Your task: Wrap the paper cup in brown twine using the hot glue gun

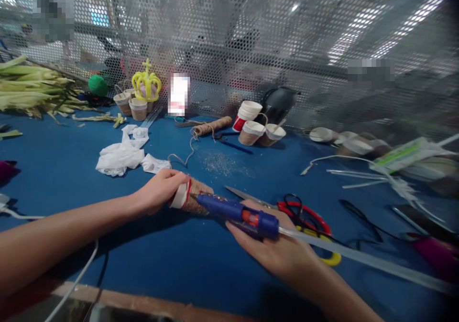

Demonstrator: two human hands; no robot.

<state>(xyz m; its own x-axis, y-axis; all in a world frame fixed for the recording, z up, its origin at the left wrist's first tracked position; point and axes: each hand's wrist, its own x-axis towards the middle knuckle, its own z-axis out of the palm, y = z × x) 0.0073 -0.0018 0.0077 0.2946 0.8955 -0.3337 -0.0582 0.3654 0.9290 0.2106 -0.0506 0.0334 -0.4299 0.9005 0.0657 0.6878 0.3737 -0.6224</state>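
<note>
My left hand [163, 188] is closed around the rim end of a paper cup [196, 198] that lies on its side, wrapped in brown twine, with a red and white rim. In my right hand [272, 245] is a blue glue gun [233, 211], its nozzle at the twine on the cup. A long translucent glue stick [344, 250] runs out of the gun's back to the right. Behind the right hand lie scissors with red handles [319, 219] and a yellow handle loop [335, 257]. A loose strand of twine [186, 162] trails behind the cup.
Crumpled white tissue [120, 158] lies behind the left hand. Farther back are a twine roll [213, 126], several cups [251, 133], a dark kettle [279, 103], a yellow crown [146, 85] and pale husks [32, 88]. Cables and glue sticks [358, 175] lie at the right.
</note>
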